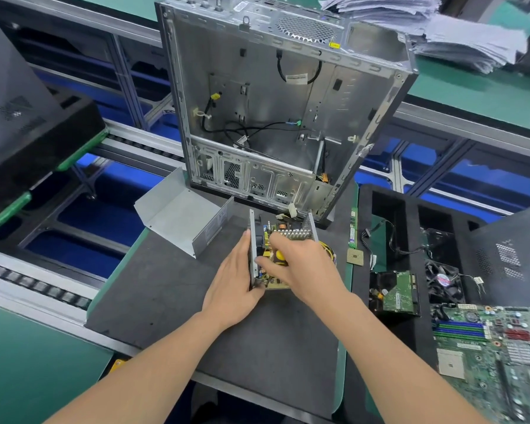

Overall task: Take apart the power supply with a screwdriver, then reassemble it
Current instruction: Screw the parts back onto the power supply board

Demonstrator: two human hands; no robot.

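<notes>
The opened power supply [283,237] sits on the dark mat [166,295], its circuit board, heat sink and yellow parts exposed. My left hand [234,286] grips its left metal wall from outside. My right hand [297,267] reaches down into the board, fingers curled over the components; what they pinch is hidden. The removed grey metal cover [184,218] lies upside down to the left of the unit. No screwdriver shows in view.
An empty computer case [273,117] stands open behind the unit. To the right lie a RAM stick [353,228], a CPU chip [355,257], a hard drive [395,293], a fan [444,281] and a motherboard [490,356]. A conveyor rail runs on the left.
</notes>
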